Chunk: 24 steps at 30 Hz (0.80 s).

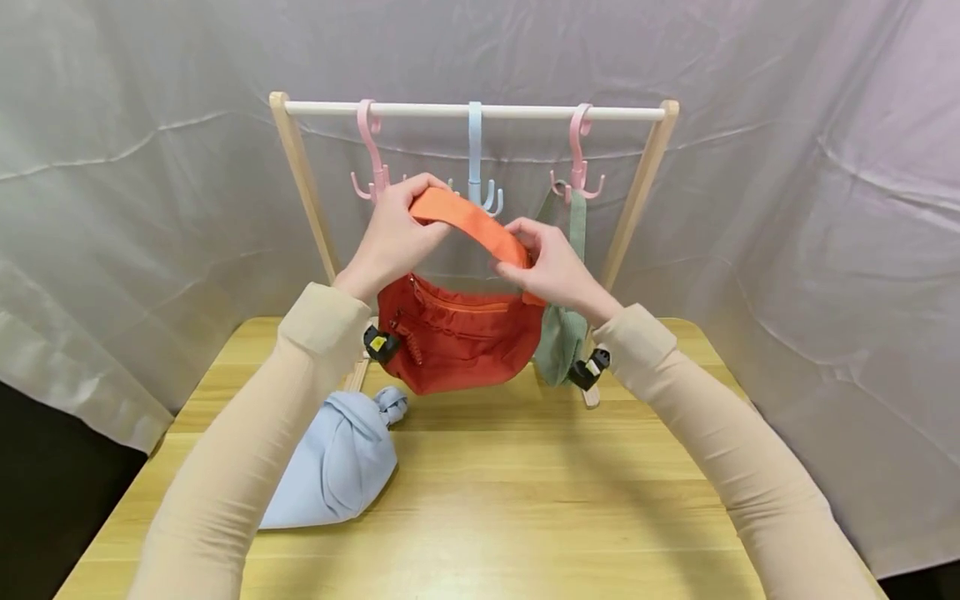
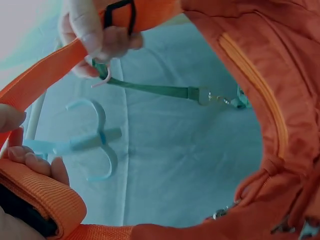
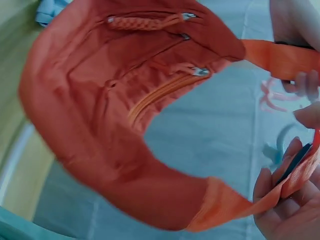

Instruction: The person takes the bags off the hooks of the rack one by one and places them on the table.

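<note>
Strap (image 1: 472, 221) in orange webbing arches between my hands, and the red bag (image 1: 465, 342) hangs from it at six o'clock, in the air over the table (image 1: 525, 500), its zips towards me and a braided pull dangling at nine o'clock on its front. With my left hand (image 1: 401, 229) I pinch the strap's upper end, thumb beneath and fingers bent over the top. With my right hand (image 1: 555, 262) I pinch the lower end at about four o'clock from there, thumb against fingers, close to a black buckle (image 2: 120, 17) that shows in the left wrist view. Beyond the strap, at twelve o'clock, the blue hook (image 1: 475, 150) hangs from the white rail (image 1: 525, 111) of the rack (image 1: 303, 183). One pink hook (image 1: 367, 137) is on that rail at eleven o'clock, its prongs partly behind my left hand; the other pink hook (image 1: 577, 150) is at one o'clock and bears the green bag (image 1: 558, 346) by its strap. That bag hangs at three o'clock from the red one, partly covered by my right hand. At seven o'clock, a pale blue bag (image 1: 337, 458) lies on the table, its top knotted, partly under my left sleeve (image 1: 247, 417) as I see it.
</note>
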Available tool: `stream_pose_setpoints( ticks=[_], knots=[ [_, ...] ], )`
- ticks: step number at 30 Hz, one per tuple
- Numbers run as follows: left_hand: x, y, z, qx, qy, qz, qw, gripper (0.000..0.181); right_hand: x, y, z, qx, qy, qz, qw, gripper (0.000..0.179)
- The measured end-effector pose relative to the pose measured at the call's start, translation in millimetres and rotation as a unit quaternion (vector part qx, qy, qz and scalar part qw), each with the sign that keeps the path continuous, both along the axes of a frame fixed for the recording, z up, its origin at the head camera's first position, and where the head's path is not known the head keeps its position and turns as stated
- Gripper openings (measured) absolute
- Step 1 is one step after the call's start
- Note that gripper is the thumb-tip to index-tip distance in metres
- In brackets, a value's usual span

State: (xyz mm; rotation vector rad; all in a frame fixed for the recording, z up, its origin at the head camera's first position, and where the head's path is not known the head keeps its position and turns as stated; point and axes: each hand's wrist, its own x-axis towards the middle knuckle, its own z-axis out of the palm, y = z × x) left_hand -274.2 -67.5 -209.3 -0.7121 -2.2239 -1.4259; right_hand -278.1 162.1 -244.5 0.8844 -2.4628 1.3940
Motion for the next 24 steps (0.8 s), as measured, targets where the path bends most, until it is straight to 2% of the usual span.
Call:
stream_pose_setpoints(
  ticks=[5,8,12,18,24],
  knots=[
    [7.6,3.4,-11.9,0.016,0.011,-0.018,0.9996,0.014,6.6,2.4,-29.4,0.004,-0.014,0.012,0.9998,0.019],
    [10.5,6.0,-19.3,0.016,0.017,-0.020,0.9995,0.015,10.8,4.9,-47.6,0.018,-0.010,0.004,0.9998,0.018],
    [12.2,7.2,-26.6,0.026,0.015,-0.013,0.9995,0.015,16.6,8.8,-69.9,0.058,-0.004,-0.008,0.9983,0.020],
    [14.4,7.5,-33.1,0.057,0.014,-0.015,0.9982,0.017,25.5,15.6,-98.6,0.122,0.000,-0.005,0.9926,0.028],
    [16.3,5.7,-39.1,0.080,0.012,-0.014,0.9966,0.018,29.7,16.9,-117.5,0.105,-0.029,0.004,0.9940,0.032]
  ],
)
